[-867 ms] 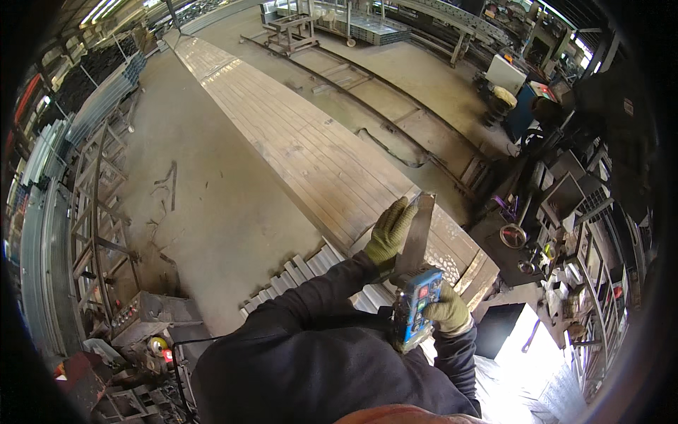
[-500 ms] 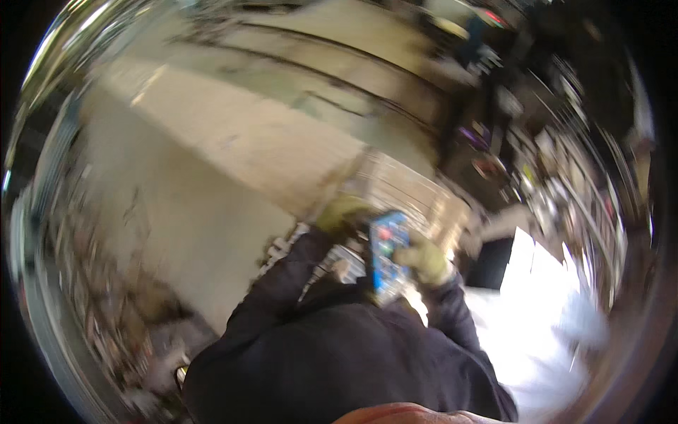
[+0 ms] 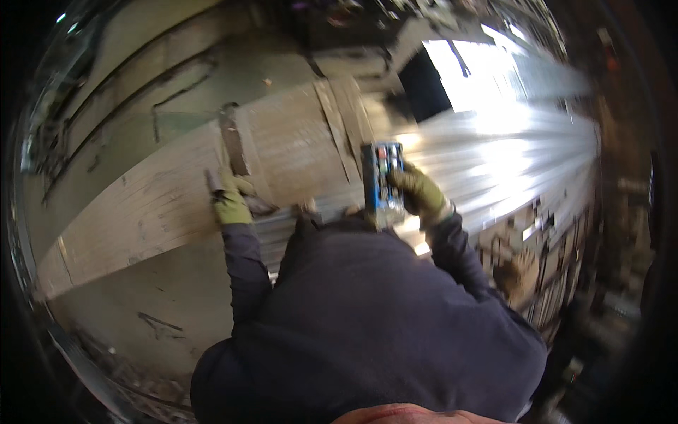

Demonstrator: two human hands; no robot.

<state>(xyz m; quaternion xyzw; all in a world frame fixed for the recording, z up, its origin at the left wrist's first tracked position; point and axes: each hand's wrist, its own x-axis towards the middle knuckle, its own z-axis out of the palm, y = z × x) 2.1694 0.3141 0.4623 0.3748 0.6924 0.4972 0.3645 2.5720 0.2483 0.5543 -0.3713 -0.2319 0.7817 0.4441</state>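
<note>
My right hand (image 3: 418, 189), in a yellow-green work glove, grips a blue remote control (image 3: 383, 177) with rows of coloured buttons in front of my chest. The thumb side lies over its right edge. Away to the left, my left hand (image 3: 232, 201) wears a matching glove, and its fingers look curled. A dark narrow piece (image 3: 212, 180) sticks out on its left side. What this hand holds is blurred. Just beyond it lies a dark brown strip (image 3: 234, 139) across a long pale wooden board (image 3: 148, 187).
Shiny corrugated metal sheets (image 3: 508, 155) stretch away on the right, with a black box-like shape (image 3: 424, 85) at their far end. Brown flat panels (image 3: 289, 145) lie ahead of my feet. Metal bars (image 3: 161, 67) run along the floor at far left. Cluttered racks (image 3: 558, 261) stand at right.
The view has swung round to the right. My left hand has moved away from beside the remote control, out to the left; my right hand still holds the remote control.
</note>
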